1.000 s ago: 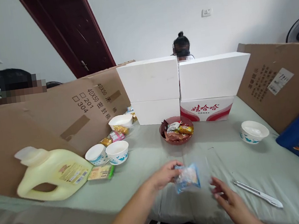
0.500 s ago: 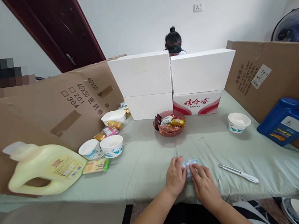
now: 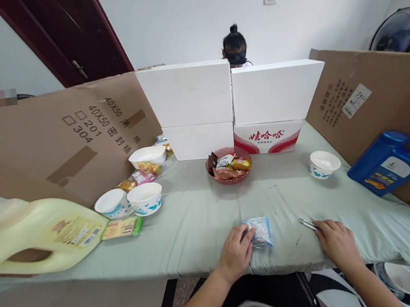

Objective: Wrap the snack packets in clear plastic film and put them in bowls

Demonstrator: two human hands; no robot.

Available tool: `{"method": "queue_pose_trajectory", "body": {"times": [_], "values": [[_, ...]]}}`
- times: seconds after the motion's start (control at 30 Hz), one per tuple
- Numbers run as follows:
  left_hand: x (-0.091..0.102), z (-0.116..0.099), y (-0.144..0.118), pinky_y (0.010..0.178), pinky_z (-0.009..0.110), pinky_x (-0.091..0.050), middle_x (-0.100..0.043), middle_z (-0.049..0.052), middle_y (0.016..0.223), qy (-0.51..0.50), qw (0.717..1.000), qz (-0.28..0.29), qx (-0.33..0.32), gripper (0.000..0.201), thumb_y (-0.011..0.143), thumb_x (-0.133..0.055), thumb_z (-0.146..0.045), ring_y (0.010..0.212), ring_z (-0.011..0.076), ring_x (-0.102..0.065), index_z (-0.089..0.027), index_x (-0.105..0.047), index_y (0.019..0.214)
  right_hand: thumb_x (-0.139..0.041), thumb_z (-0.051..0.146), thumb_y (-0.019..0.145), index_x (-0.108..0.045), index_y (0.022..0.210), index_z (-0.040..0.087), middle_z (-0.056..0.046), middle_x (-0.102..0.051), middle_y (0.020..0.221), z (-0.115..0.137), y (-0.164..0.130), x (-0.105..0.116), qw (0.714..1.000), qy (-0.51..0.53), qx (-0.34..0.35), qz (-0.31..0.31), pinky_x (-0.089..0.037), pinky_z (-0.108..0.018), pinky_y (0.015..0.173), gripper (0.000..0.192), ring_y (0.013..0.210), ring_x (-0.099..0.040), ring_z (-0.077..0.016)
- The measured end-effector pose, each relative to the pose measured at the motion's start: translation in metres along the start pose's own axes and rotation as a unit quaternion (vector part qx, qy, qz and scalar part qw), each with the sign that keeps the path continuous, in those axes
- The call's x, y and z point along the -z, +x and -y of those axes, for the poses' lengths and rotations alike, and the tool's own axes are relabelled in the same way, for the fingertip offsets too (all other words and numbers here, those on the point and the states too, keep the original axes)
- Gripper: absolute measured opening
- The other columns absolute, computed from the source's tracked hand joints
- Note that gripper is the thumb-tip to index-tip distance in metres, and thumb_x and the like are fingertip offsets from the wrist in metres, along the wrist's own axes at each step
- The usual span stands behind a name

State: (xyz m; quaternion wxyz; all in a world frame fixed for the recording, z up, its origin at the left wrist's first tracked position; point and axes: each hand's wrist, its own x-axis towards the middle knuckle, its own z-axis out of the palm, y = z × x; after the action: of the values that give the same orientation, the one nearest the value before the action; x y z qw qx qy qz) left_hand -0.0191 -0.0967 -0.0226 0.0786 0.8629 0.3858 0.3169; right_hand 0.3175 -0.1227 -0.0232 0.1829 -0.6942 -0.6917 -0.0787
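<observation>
The left hand (image 3: 236,250) rests on the desk (image 3: 184,221), its fingers pinning the left edge of a blue snack packet (image 3: 259,231) near the desk's near edge. To the right, the right hand (image 3: 336,243) lies curled over a silver utility knife (image 3: 308,224).

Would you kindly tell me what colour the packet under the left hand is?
Blue edges with a clear, whitish middle; the packet shows best in the head view.

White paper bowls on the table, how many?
4. Two touching at left, one behind them by the cardboard, one at right near the blue jug. More may sit hidden behind the boxes.
</observation>
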Motion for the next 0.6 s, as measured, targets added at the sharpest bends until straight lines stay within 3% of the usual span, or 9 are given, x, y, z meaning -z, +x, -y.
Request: {"method": "queue_pose_trajectory", "body": {"times": [0.07,0.2,0.3,0.37,0.47,0.6], "values": [[-0.001,0.001,-0.001,0.090,0.042,-0.052,-0.054,0.013,0.119,-0.003,1.000,-0.013,0.000,0.040,0.090,-0.045,-0.014,0.106,0.0239,-0.055,-0.020,-0.054,0.129,-0.040,0.028,0.093,-0.063,0.101,0.020,-0.009,-0.063,0.090,0.015,0.006,0.007,0.998,0.039,0.043,0.012,-0.048,-0.038,0.075,0.026,0.083,-0.060,-0.0233],[-0.001,0.003,-0.002,0.086,0.038,-0.052,-0.055,0.011,0.113,-0.025,0.999,-0.025,-0.014,0.032,0.093,-0.045,-0.018,0.102,0.0218,-0.055,-0.023,-0.058,0.123,-0.038,0.025,0.096,-0.056,0.118,0.024,-0.007,-0.059,0.103,0.085,0.030,0.027,0.985,0.104,0.136,0.035,-0.047,-0.028,0.067,0.029,0.079,-0.061,-0.0166],[-0.002,0.003,-0.003,0.083,0.036,-0.053,-0.059,0.009,0.104,-0.025,1.000,-0.014,0.007,0.025,0.095,-0.044,-0.022,0.095,0.0205,-0.057,-0.021,-0.061,0.114,-0.046,0.013,0.090,-0.059,0.112,0.027,-0.004,-0.059,0.094,0.130,0.044,0.037,0.966,0.058,0.237,0.090,-0.043,-0.026,0.063,0.029,0.072,-0.059,-0.0150],[-0.004,0.003,-0.004,0.081,0.037,-0.053,-0.060,0.010,0.100,-0.017,0.999,-0.017,0.030,0.021,0.094,-0.045,-0.024,0.092,0.0211,-0.058,-0.018,-0.061,0.107,-0.048,0.005,0.084,-0.062,0.102,0.025,-0.003,-0.059,0.088,0.140,0.047,0.038,0.955,0.032,0.274,0.112,-0.040,-0.025,0.061,0.030,0.070,-0.058,-0.0149],[-0.006,0.004,-0.004,0.080,0.039,-0.054,-0.062,0.011,0.097,-0.006,0.998,-0.028,0.048,0.016,0.093,-0.047,-0.027,0.090,0.0228,-0.059,-0.017,-0.058,0.100,-0.048,0.004,0.082,-0.063,0.100,0.026,-0.002,-0.058,0.087,0.117,0.040,0.035,0.957,0.023,0.262,0.124,-0.039,-0.025,0.060,0.032,0.067,-0.058,-0.0142],[-0.006,0.004,-0.003,0.077,0.038,-0.053,-0.062,0.009,0.092,-0.013,0.999,-0.016,0.038,0.010,0.091,-0.048,-0.022,0.086,0.0219,-0.059,-0.019,-0.058,0.094,-0.043,0.011,0.086,-0.064,0.103,0.028,-0.003,-0.061,0.092,0.043,0.021,0.028,0.974,0.029,0.191,0.121,-0.043,-0.026,0.062,0.032,0.070,-0.061,-0.0144]]}}
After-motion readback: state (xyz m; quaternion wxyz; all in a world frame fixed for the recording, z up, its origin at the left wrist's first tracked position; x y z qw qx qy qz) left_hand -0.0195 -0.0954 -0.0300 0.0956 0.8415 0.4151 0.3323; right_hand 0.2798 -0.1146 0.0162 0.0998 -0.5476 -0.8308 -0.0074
